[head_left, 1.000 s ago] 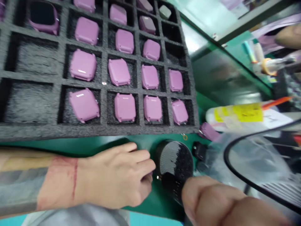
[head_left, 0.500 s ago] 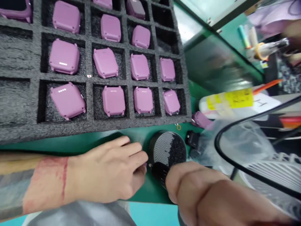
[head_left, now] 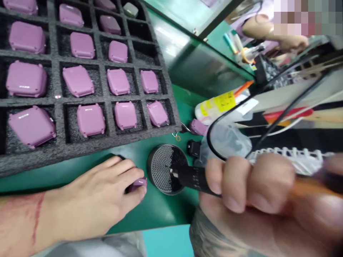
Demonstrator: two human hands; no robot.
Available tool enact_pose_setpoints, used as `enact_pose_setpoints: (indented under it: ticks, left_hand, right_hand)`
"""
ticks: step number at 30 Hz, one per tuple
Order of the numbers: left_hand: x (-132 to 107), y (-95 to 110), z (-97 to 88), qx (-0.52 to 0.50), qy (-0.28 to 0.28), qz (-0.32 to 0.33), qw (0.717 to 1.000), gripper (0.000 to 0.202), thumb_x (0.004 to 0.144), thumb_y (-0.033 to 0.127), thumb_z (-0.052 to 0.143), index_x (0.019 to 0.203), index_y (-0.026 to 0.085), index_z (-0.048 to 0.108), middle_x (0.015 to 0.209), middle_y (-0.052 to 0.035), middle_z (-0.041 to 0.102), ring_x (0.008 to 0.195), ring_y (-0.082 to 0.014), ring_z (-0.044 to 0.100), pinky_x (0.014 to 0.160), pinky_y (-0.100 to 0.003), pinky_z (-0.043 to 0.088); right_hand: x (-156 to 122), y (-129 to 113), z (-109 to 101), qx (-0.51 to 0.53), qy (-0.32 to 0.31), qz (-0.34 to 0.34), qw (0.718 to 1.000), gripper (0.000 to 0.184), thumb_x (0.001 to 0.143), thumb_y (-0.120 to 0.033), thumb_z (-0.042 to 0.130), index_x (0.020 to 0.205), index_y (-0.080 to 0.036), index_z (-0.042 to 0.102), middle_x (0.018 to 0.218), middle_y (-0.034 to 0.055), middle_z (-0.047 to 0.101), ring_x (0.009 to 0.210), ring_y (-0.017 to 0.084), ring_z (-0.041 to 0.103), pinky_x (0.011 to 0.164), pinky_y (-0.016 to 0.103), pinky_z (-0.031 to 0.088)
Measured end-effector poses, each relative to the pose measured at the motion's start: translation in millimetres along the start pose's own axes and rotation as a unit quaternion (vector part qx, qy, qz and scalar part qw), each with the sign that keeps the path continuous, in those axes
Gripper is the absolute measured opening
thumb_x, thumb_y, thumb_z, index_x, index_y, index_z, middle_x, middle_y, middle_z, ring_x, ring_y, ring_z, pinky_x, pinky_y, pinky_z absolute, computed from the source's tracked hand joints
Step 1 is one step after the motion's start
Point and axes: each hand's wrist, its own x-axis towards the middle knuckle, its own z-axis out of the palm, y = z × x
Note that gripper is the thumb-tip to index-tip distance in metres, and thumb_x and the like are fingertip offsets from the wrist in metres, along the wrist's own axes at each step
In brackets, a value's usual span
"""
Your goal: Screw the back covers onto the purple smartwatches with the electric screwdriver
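Note:
My left hand (head_left: 107, 192) rests on the green bench with its fingers closed round a purple watch case (head_left: 139, 182); most of the case is hidden under the fingers. My right hand (head_left: 249, 192) grips a black electric screwdriver (head_left: 193, 178), held sideways. The screwdriver's tip reaches over a round screw tray (head_left: 159, 171) with a perforated plate, partly covered by small dark screws. Whether a screw sits on the tip I cannot tell. Behind the left hand lies a black foam tray (head_left: 112, 139) with purple watch cases (head_left: 91, 119) in many compartments.
A white bottle with a yellow label (head_left: 217, 105), another purple watch case (head_left: 198, 126), a small black block (head_left: 193, 148) and a clear plastic bag (head_left: 227, 141) lie right of the tray. A black cable (head_left: 211, 132) loops there. Another person's arm (head_left: 259, 28) shows at upper right.
The view has shifted right. My right hand has turned the screwdriver from a steep angle to nearly sideways, its tip now over the screw tray. My left hand still holds the watch case.

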Motion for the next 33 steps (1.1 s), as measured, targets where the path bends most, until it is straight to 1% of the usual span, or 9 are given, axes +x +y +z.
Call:
enact_pose_setpoints:
  ticks: [2, 4, 7, 10, 13, 20, 26, 30, 33]
  left_hand:
    - [0, 1, -3.7, -0.018, -0.012, 0.005, 1.000, 0.034, 0.104, 0.007, 0.069, 0.135, 0.017, 0.081, 0.143, -0.0099, 0.078, 0.124, -0.0290, 0.068, 0.107, -0.044, 0.058]
    - [0, 0, -5.3, -0.027, -0.014, 0.026, 0.999, 0.039, 0.105, 0.006, 0.061, 0.137, 0.016, 0.080, 0.154, -0.0116, 0.076, 0.136, -0.0299, 0.067, 0.117, -0.043, 0.057]
    - [-3, 0, -2.7, -0.018, 0.012, 0.029, 0.999, 0.034, 0.119, 0.016, 0.052, 0.141, 0.014, 0.078, 0.155, -0.0133, 0.078, 0.140, -0.0309, 0.068, 0.123, -0.047, 0.055]
    - [-3, 2, 0.3, 0.014, 0.028, 0.017, 0.999, 0.032, 0.126, 0.025, 0.050, 0.140, 0.015, 0.078, 0.142, -0.0124, 0.082, 0.128, -0.0322, 0.072, 0.113, -0.050, 0.058]
    - [-1, 5, -1.7, 0.039, 0.032, 0.027, 0.998, 0.038, 0.124, 0.011, 0.044, 0.135, 0.016, 0.081, 0.131, -0.0098, 0.084, 0.116, -0.0301, 0.074, 0.104, -0.048, 0.057]
    - [0, 5, -6.4, 0.038, 0.025, 0.022, 0.999, 0.048, 0.125, 0.011, 0.038, 0.130, 0.017, 0.086, 0.128, -0.0089, 0.084, 0.114, -0.0286, 0.072, 0.102, -0.045, 0.053]
    - [1, 3, -8.1, 0.036, 0.031, 0.021, 0.999, 0.064, 0.128, 0.011, 0.024, 0.128, 0.018, 0.087, 0.119, -0.0078, 0.085, 0.101, -0.0261, 0.072, 0.087, -0.042, 0.051]
    - [3, 2, -8.3, 0.034, 0.038, 0.022, 0.998, 0.063, 0.128, 0.011, 0.025, 0.126, 0.017, 0.087, 0.120, -0.0083, 0.085, 0.102, -0.0255, 0.072, 0.089, -0.042, 0.053]
    - [1, 2, -5.1, 0.031, 0.036, 0.017, 0.999, 0.054, 0.127, 0.012, 0.032, 0.128, 0.017, 0.086, 0.123, -0.0085, 0.085, 0.106, -0.0263, 0.072, 0.095, -0.043, 0.055]
  right_hand:
    - [6, 8, -1, 0.043, -0.025, -0.013, 0.999, 0.022, 0.109, -0.022, 0.086, 0.127, -0.033, 0.082, 0.073, -0.0092, 0.063, 0.046, 0.013, 0.055, 0.048, 0.037, 0.054]
    - [5, 16, 2, 0.047, -0.032, -0.012, 0.998, 0.021, 0.111, -0.020, 0.084, 0.127, -0.032, 0.079, 0.078, -0.0083, 0.067, 0.050, 0.013, 0.059, 0.053, 0.036, 0.058]
    - [-1, 25, 10, 0.042, -0.023, -0.030, 0.998, 0.022, 0.112, -0.018, 0.082, 0.127, -0.031, 0.075, 0.081, -0.0086, 0.067, 0.052, 0.011, 0.059, 0.055, 0.035, 0.058]
    - [-4, 26, 14, 0.039, -0.024, -0.024, 0.999, 0.024, 0.111, -0.018, 0.080, 0.129, -0.031, 0.073, 0.081, -0.0084, 0.066, 0.053, 0.012, 0.059, 0.057, 0.036, 0.059]
    - [-4, 23, 13, 0.035, -0.023, -0.015, 0.999, 0.023, 0.112, -0.018, 0.078, 0.130, -0.031, 0.073, 0.080, -0.0077, 0.064, 0.053, 0.013, 0.058, 0.056, 0.037, 0.059]
    - [-6, 21, 9, 0.021, -0.051, 0.005, 0.998, 0.020, 0.113, -0.019, 0.078, 0.126, -0.032, 0.069, 0.082, -0.0073, 0.064, 0.055, 0.013, 0.059, 0.055, 0.036, 0.050]
    - [-3, 17, 8, 0.020, -0.070, 0.009, 0.997, 0.021, 0.113, -0.019, 0.080, 0.128, -0.032, 0.071, 0.083, -0.0064, 0.065, 0.057, 0.013, 0.062, 0.058, 0.037, 0.058]
    - [-3, 19, 10, 0.013, -0.085, -0.018, 0.996, 0.022, 0.113, -0.017, 0.077, 0.130, -0.030, 0.072, 0.083, -0.0069, 0.062, 0.056, 0.012, 0.060, 0.057, 0.035, 0.060]
    - [-3, 23, 12, 0.025, -0.063, -0.044, 0.997, 0.021, 0.113, -0.019, 0.076, 0.130, -0.030, 0.070, 0.081, -0.0086, 0.059, 0.053, 0.009, 0.054, 0.053, 0.032, 0.056]
